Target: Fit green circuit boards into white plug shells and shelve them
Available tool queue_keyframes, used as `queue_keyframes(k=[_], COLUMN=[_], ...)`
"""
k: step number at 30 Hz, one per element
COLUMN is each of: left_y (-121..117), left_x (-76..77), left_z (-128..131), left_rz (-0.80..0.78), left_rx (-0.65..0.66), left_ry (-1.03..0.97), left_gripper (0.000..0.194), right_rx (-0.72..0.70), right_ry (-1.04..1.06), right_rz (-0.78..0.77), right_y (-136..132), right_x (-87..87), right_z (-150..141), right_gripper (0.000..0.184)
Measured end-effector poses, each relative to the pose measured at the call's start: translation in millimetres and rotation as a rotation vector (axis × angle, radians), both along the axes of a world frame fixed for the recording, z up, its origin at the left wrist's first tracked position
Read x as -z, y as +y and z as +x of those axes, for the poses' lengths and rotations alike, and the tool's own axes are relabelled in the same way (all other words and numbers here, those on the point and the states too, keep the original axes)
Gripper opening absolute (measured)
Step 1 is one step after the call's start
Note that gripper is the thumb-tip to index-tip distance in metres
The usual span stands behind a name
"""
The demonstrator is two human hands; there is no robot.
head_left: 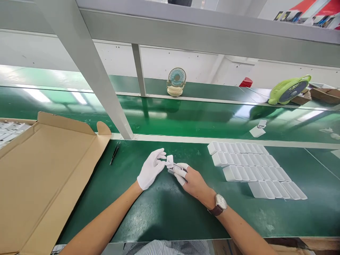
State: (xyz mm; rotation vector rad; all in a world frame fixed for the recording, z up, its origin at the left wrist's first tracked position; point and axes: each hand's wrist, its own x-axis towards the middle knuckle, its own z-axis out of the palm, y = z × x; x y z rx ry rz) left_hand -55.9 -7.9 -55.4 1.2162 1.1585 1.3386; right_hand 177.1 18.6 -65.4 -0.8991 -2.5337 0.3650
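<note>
Both hands meet over the green worktop (148, 216) around a small white case (170, 160) with an upright flap and a grey lower part. My right hand (190, 179), wearing white finger covers, is closed on the case from the right. A thin grey edge shows between its fingers; I cannot make out whether it belongs to the case. My left hand (151, 170), in a white glove, has its thumb and fingertips pinched at the left edge of the case, while its other fingers are loosely bent. Black tweezers (115, 153) lie to the left, apart from the hands.
Several rows of white trays (239, 158) stand at right. A large open cardboard box (53, 177) covers the left side. Behind a metal rail runs a green belt (186, 118) carrying a white piece (257, 131). A slanted grey post (106, 88), small fan (176, 81) and green fan (288, 90) stand beyond.
</note>
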Motion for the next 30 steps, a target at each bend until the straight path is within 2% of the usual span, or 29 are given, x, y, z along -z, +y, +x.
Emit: queue_keyframes(k=[7, 11, 13, 16, 18, 20, 25, 30], left_y=[1.2, 2.6, 0.0, -7.9, -13.3, -16.7, -17.5, -17.3], left_x=[3.6, 5.5, 3.6, -3.5, -9.0, -12.6, -11.6, -13.3], left_z=[3.1, 5.9, 10.8, 21.7, 28.5, 32.3, 28.5, 27.5], left_rz=[0.003, 0.001, 0.025, 0.089, 0.144, 0.216, 0.330, 0.257], left_rx=[0.015, -0.021, -0.044, -0.075, -0.094, -0.133, -0.217, -0.179], left_ry=[0.081, 0.123, 0.229, 0.435, 0.511, 0.560, 0.670, 0.712], left_gripper=[0.055, 0.054, 0.061, 0.080, 0.078, 0.069, 0.072, 0.069], right_rx=[0.046, 0.017, 0.053, 0.109, 0.089, 0.056, -0.016, -0.027], right_ry=[0.089, 0.141, 0.328, 0.735, 0.898, 0.949, 1.036, 1.155], right_rz=[-0.066, -0.125, -0.276, -0.699, -0.986, -1.167, -1.367, -1.529], right_y=[0.2, 0.4, 0.2, -1.5, -3.7, -6.5, -12.0, -15.1], right_x=[7.4, 8.4, 5.5, -5.1, -14.1, -21.9, -27.9, -26.9], right_z=[1.9, -1.3, -6.2, -18.2, -27.7, -36.7, -50.5, -53.3], right_gripper=[0.047, 0.044, 0.041, 0.038, 0.038, 0.039, 0.038, 0.032])
